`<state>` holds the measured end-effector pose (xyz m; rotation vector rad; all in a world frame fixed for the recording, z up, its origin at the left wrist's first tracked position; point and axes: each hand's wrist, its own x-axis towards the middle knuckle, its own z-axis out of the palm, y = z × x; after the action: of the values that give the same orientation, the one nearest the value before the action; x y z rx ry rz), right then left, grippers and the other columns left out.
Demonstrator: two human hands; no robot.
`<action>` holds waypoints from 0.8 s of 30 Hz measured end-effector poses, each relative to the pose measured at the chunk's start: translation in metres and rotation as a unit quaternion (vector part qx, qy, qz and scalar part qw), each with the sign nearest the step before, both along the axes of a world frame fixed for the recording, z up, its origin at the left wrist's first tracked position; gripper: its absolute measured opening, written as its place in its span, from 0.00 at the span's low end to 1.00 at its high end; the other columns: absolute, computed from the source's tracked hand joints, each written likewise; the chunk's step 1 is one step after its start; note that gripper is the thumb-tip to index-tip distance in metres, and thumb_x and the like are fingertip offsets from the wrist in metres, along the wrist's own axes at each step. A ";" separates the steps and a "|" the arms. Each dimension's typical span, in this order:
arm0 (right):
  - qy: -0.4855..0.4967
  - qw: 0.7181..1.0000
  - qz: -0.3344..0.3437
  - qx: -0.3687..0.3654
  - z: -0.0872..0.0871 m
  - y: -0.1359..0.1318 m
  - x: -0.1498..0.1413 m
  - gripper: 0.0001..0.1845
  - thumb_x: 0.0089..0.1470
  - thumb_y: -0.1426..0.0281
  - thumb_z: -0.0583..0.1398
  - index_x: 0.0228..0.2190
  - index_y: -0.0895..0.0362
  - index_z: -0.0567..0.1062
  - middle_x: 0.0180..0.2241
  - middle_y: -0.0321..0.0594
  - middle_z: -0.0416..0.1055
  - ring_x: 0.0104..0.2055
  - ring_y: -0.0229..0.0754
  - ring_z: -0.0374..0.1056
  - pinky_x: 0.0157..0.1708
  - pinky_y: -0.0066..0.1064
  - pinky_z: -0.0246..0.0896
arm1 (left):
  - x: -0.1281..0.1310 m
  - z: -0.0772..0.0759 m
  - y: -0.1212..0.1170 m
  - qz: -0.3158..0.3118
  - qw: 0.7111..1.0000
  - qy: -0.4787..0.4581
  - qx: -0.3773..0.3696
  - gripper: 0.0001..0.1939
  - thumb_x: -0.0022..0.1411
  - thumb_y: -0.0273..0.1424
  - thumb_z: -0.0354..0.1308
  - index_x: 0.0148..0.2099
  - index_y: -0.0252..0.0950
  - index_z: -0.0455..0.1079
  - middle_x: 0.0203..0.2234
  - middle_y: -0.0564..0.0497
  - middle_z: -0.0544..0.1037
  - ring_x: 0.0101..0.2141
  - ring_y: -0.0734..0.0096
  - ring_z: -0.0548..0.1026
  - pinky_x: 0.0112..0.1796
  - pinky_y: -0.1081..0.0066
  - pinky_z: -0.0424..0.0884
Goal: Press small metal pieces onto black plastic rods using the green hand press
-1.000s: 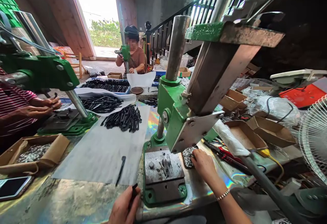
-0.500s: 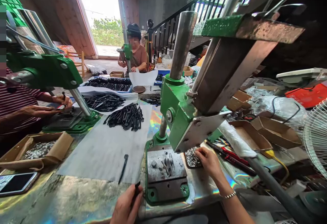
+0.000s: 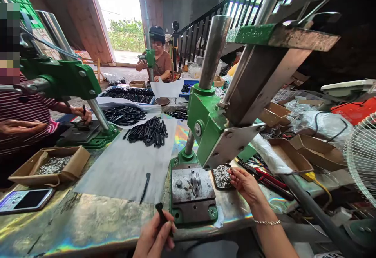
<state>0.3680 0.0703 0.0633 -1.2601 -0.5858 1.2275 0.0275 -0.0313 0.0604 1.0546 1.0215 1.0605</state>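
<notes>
Two hands at work: we see the left hand (image 3: 154, 234) pinching a tilted black strip (image 3: 159, 207) beside the near left corner of the green press (image 3: 205, 122), while the right hand (image 3: 245, 185) has fingertips pressed together by the small silvery pieces (image 3: 221, 175); can't tell whether one is caught. We'd flag dropped or doubled pieces, since they're tiny and heaped, or the strip twisting if the left pinch loosens.

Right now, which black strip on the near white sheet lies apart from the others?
The single strip by the front edge of the sheet, closest to the left hand. The others there lie in a pile farther back.
</notes>
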 end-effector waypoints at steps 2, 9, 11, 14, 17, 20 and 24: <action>0.029 1.000 0.002 0.002 0.007 -0.003 -0.005 0.24 0.26 0.62 0.78 0.25 0.58 0.76 0.22 0.34 0.73 0.18 0.32 0.63 0.16 0.22 0.63 | 0.003 0.005 0.000 -0.017 0.998 -0.050 -0.031 0.17 0.64 0.45 0.56 0.43 0.36 0.69 0.27 0.52 0.77 0.20 0.77 0.73 0.22 0.78 0.69; 0.097 0.992 0.075 -0.006 0.032 -0.058 -0.069 0.20 0.34 0.63 0.77 0.24 0.59 0.75 0.21 0.34 0.72 0.17 0.28 0.60 0.17 0.18 0.57 | 0.011 0.019 0.009 -0.064 0.955 -0.220 -0.187 0.18 0.56 0.43 0.66 0.41 0.34 0.70 0.24 0.51 0.79 0.18 0.76 0.76 0.18 0.80 0.70; 0.108 0.989 0.104 -0.014 0.036 -0.078 -0.097 0.18 0.39 0.64 0.75 0.25 0.58 0.75 0.21 0.35 0.73 0.18 0.29 0.61 0.18 0.18 0.57 | 0.013 0.021 0.011 -0.070 0.937 -0.257 -0.224 0.17 0.54 0.39 0.69 0.41 0.32 0.73 0.26 0.49 0.80 0.20 0.76 0.77 0.20 0.81 0.72; 0.111 0.983 0.147 -0.010 0.038 -0.099 -0.133 0.16 0.44 0.62 0.73 0.26 0.58 0.74 0.25 0.37 0.75 0.20 0.30 0.63 0.19 0.20 0.58 | 0.014 0.027 0.012 -0.071 0.911 -0.307 -0.265 0.15 0.51 0.33 0.72 0.38 0.30 0.76 0.28 0.47 0.81 0.23 0.76 0.79 0.22 0.83 0.73; 0.085 0.983 0.161 0.032 0.037 -0.110 -0.158 0.13 0.50 0.61 0.69 0.28 0.57 0.77 0.29 0.36 0.74 0.25 0.32 0.63 0.25 0.22 0.60 | 0.015 0.031 0.011 -0.057 0.891 -0.342 -0.292 0.13 0.47 0.29 0.74 0.36 0.31 0.77 0.31 0.48 0.82 0.27 0.77 0.80 0.26 0.84 0.76; 0.061 0.981 0.170 0.074 0.036 -0.115 -0.172 0.10 0.57 0.61 0.65 0.32 0.55 0.78 0.32 0.36 0.70 0.30 0.34 0.64 0.30 0.23 0.61 | 0.016 0.032 0.008 -0.040 0.876 -0.368 -0.310 0.13 0.47 0.27 0.74 0.36 0.32 0.78 0.31 0.50 0.81 0.28 0.78 0.80 0.27 0.85 0.76; 0.054 0.977 0.180 0.106 0.036 -0.117 -0.179 0.10 0.59 0.62 0.62 0.31 0.55 0.76 0.34 0.37 0.67 0.34 0.37 0.64 0.32 0.25 0.62 | 0.016 0.029 0.004 -0.030 0.859 -0.382 -0.340 0.14 0.46 0.30 0.74 0.37 0.35 0.79 0.26 0.52 0.81 0.25 0.78 0.79 0.25 0.83 0.76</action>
<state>0.1891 -0.0471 0.0989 -0.9271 -0.8679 1.4782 0.0433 -0.0270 0.0890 0.0426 0.6030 0.8393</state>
